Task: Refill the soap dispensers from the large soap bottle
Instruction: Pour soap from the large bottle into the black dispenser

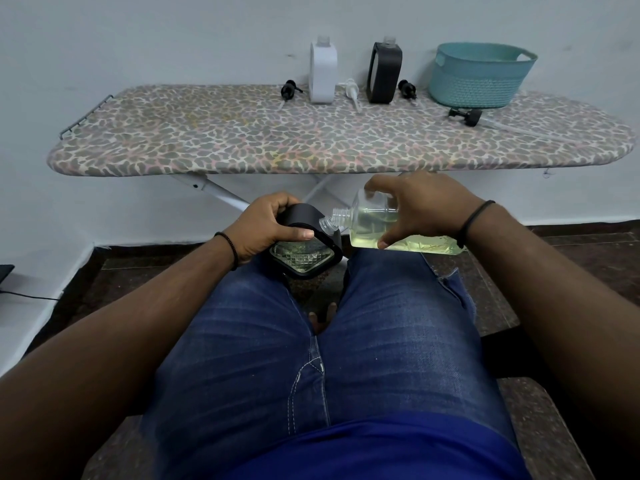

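now right hand [420,206] grips tilted soap bottle [391,227], yellow liquid inside; left hand [268,226] holds black dispenser [306,249].

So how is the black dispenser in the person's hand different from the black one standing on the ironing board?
The black dispenser in the left hand is tilted, gripped above the lap, with the large soap bottle, held by the right hand, tipped at its opening. The black dispenser on the ironing board stands upright and untouched beside the white dispenser. Yellowish soap shows through the held one's glass; the standing one's fill cannot be seen. Both have black casings and no pump fitted.
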